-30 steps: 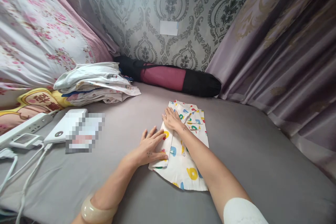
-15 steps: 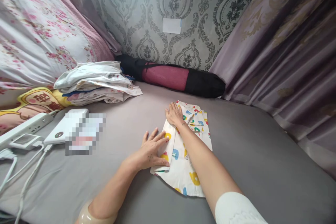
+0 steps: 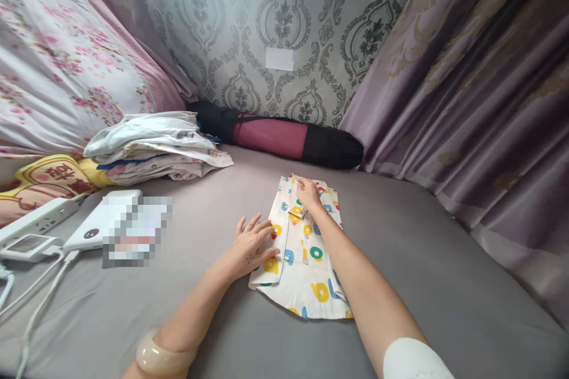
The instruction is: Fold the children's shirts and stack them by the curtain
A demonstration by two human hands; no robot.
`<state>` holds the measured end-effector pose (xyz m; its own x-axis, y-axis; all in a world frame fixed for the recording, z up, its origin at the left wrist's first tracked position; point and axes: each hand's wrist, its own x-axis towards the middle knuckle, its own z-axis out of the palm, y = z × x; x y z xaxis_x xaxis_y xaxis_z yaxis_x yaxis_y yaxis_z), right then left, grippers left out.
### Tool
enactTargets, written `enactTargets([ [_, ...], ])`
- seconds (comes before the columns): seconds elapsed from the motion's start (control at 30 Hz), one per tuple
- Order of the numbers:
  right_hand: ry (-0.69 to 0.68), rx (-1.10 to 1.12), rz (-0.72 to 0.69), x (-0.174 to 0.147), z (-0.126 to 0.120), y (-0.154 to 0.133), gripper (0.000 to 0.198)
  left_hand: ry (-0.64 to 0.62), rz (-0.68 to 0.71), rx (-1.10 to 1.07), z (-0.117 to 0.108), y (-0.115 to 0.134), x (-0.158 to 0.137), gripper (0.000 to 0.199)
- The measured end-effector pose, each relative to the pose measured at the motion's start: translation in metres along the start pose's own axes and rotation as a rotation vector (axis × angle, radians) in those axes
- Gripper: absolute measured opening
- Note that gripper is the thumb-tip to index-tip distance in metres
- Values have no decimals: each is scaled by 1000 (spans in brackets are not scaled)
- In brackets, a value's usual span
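A white child's shirt [image 3: 302,293] printed with yellow, blue, green and red figures lies flat on the grey bed sheet, its sides folded inward. My left hand [image 3: 252,247] rests on the shirt's folded left side, fingers spread and thumb apart. Near the collar, my right hand [image 3: 308,194] has its fingers bent and closed on the shirt's cloth by the sleeve. Its fingertips are partly hidden. The right forearm crosses above the shirt's right side and covers part of it.
A pile of folded clothes [image 3: 155,145] sits at the back left. Closer on the left are a power strip [image 3: 42,222], a white power bank [image 3: 102,222] with cables, and a blurred-out flat item [image 3: 142,231]. A black and maroon roll bag [image 3: 271,136] lies along the wall.
My right hand has gone from lying flat on the folded left edge to bent fingers closed near the collar. A sleeve end now shows folded over the front. My left hand stays put.
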<state>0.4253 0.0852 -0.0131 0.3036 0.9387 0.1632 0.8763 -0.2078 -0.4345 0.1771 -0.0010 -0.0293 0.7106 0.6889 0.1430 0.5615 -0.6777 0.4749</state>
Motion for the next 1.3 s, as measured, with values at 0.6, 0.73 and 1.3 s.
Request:
enactTargets([
  [0.6,76,-13,316,-11,-8,41,36,56,-19,48,0,-1,0,38],
  [0.73,73,-4,329,-8,-3,43,33,69,-18,57,2,-3,0,36],
  [1.3,193,267,174,-15,-1,22,11,125,10,89,7,-7,0,33],
])
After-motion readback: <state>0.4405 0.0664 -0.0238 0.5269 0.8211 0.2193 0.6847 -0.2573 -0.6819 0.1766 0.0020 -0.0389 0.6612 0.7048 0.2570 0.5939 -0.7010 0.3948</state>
